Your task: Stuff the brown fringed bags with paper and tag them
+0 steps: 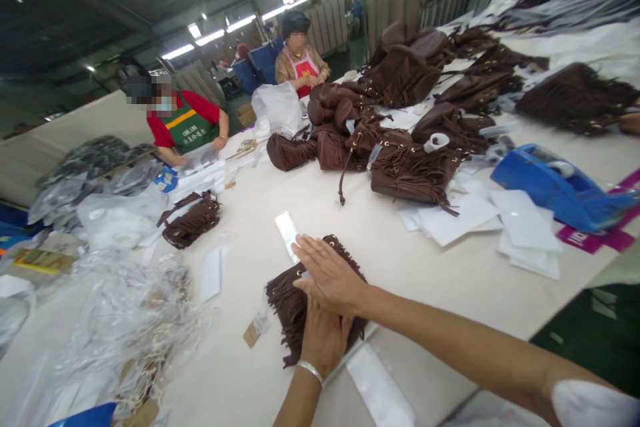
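Observation:
A small brown fringed bag point(287, 303) lies on the white table point(400, 267) right in front of me. My right hand point(330, 277) lies flat across its top, fingers stretched out and pointing left. My left hand point(324, 337), with a silver bracelet at the wrist, rests on the bag just below, partly under the right hand; its fingers are mostly hidden. A white paper strip point(287, 230) pokes out from behind the bag.
A pile of brown fringed bags point(400, 153) covers the table's far middle and right, with white paper sheets point(520, 227) and a blue tape dispenser point(555, 187). Clear plastic bags point(125, 320) heap at left beside another fringed bag point(193, 220). Two people work across the table.

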### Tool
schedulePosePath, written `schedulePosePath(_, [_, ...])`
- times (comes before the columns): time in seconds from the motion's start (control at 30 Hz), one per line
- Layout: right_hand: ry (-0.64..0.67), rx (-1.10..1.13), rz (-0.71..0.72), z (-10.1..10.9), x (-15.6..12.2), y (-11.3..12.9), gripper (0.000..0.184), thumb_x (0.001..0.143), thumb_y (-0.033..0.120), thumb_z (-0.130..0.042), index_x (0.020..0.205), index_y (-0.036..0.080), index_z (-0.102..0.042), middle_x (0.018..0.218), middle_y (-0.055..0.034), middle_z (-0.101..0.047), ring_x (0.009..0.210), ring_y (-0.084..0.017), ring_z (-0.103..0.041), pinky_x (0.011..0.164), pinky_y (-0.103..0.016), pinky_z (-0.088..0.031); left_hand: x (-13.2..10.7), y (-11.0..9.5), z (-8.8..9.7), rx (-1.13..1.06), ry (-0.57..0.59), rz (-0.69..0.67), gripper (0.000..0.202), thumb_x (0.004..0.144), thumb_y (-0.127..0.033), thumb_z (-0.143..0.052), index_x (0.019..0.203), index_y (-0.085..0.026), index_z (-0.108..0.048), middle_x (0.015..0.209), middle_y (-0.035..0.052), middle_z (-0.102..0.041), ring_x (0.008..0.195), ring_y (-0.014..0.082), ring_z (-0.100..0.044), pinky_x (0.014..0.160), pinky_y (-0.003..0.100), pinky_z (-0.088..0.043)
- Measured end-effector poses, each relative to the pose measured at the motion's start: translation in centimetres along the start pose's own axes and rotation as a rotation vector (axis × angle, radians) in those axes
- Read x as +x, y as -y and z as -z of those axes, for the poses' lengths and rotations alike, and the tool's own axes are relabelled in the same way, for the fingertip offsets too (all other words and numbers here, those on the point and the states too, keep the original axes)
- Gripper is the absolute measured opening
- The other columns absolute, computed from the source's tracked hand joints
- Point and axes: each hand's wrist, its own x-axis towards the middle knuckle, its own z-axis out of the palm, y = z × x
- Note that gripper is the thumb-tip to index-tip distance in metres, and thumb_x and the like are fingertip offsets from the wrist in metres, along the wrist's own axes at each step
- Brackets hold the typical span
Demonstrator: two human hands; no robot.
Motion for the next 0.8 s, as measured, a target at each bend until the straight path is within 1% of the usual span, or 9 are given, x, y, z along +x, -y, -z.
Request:
schedulePosePath(0.1, [0.101, -0.041, -0.103, -5.4, -1.6, -3.7, 0.051, 0.099, 0.035, -0.038, 0.144, 0.011, -0.039, 0.148, -0.0172, -0.04, 0.139, -0.025, -0.034, 0.112, -0.048, -0.033, 0.1, 0.2, -0.1, 0.037, 0.033, -0.007, 0.063, 0.093, -0.04, -0.045, 0.149, -0.021, -0.025, 0.157, 0.01, -0.024, 0.147, 0.0339, -0.012, 0.114, 0.063, -0.029])
schedulePosePath(0.2, [0.119, -0.057, -0.11, -7.5, -2.8, -6.4, 0.05, 0.099, 0.033, -0.037, 0.144, 0.01, -0.039, 0.15, -0.0174, -0.037, 0.14, -0.025, -0.032, 0.113, -0.049, -0.031, 0.3, 0.1, 0.2, 0.047, 0.038, -0.011, 0.061, 0.094, -0.042, -0.044, 0.148, -0.019, -0.027, 0.158, 0.0095, -0.021, 0.147, 0.0341, -0.011, 0.115, 0.061, -0.027])
schedulePosePath(0.33, [0.179, 0.007, -0.095, -5.0, -2.0, -6.0, 0.048, 0.1, 0.035, -0.035, 0.139, 0.009, -0.045, 0.145, -0.0177, -0.045, 0.137, -0.025, -0.039, 0.112, -0.046, -0.035, 0.2, 0.0, 0.7, 0.03, 0.022, -0.004, 0.061, 0.094, -0.045, -0.042, 0.148, -0.019, -0.028, 0.157, 0.0104, -0.024, 0.146, 0.0331, -0.013, 0.115, 0.06, -0.025])
schedulePosePath(0.43, [0.089, 0.019, -0.157, -1.3, -3.4, -3.9, 0.046, 0.1, 0.034, -0.035, 0.138, 0.01, -0.044, 0.144, -0.0176, -0.045, 0.136, -0.025, -0.038, 0.111, -0.046, -0.035, 0.0, 0.1, 0.6, 0.014, 0.016, -0.001, 0.06, 0.095, -0.047, -0.04, 0.147, -0.02, -0.029, 0.156, 0.0103, -0.027, 0.146, 0.0319, -0.014, 0.116, 0.059, -0.023])
schedulePosePath(0.5, [0.039, 0.049, -0.171, 1.1, -6.5, -1.8, 0.038, 0.1, 0.03, -0.035, 0.132, 0.015, -0.049, 0.134, -0.0146, -0.054, 0.128, -0.024, -0.047, 0.106, -0.042, -0.04, -0.2, 0.2, 0.4, -0.005, 0.015, -0.008, 0.059, 0.095, -0.047, -0.038, 0.148, -0.021, -0.027, 0.156, 0.01, -0.027, 0.146, 0.0314, -0.016, 0.116, 0.058, -0.022])
schedulePosePath(0.53, [0.066, 0.076, -0.162, 2.1, -8.6, -0.6, 0.033, 0.1, 0.029, -0.035, 0.125, 0.017, -0.053, 0.123, -0.0126, -0.061, 0.118, -0.022, -0.054, 0.1, -0.039, -0.045, -0.2, 0.3, 0.3, -0.013, 0.013, -0.008, 0.06, 0.096, -0.047, -0.037, 0.148, -0.02, -0.026, 0.156, 0.01, -0.028, 0.146, 0.0312, -0.017, 0.116, 0.058, -0.022])
schedulePosePath(0.63, [0.285, 0.11, -0.155, 3.6, -15.1, 3.0, 0.027, 0.099, 0.029, -0.038, 0.115, 0.019, -0.056, 0.101, -0.0088, -0.065, 0.091, -0.019, -0.061, 0.08, -0.032, -0.052, -0.2, 0.3, 0.2, -0.018, 0.009, 0.009, 0.061, 0.096, -0.048, -0.036, 0.148, -0.018, -0.026, 0.156, 0.0101, -0.028, 0.146, 0.0303, -0.017, 0.117, 0.055, -0.022])
schedulePosePath(0.7, [0.397, 0.062, -0.146, 3.5, -18.2, 5.1, 0.035, 0.095, 0.035, -0.048, 0.124, 0.017, -0.052, 0.107, -0.0113, -0.062, 0.095, -0.023, -0.059, 0.081, -0.035, -0.052, -0.2, 0.3, 0.1, 0.001, 0.013, 0.018, 0.061, 0.096, -0.049, -0.036, 0.147, -0.017, -0.027, 0.156, 0.01, -0.027, 0.146, 0.0297, -0.017, 0.118, 0.053, -0.022])
schedulePosePath(0.8, [0.508, -0.055, -0.097, 2.7, -19.9, 7.1, 0.054, 0.088, 0.038, -0.06, 0.134, 0.013, -0.047, 0.117, -0.0157, -0.058, 0.104, -0.029, -0.053, 0.088, -0.043, -0.049, -0.2, 0.2, 0.2, 0.04, 0.017, 0.025, 0.06, 0.096, -0.049, -0.036, 0.146, -0.017, -0.03, 0.156, 0.0096, -0.027, 0.146, 0.0291, -0.018, 0.118, 0.051, -0.021])
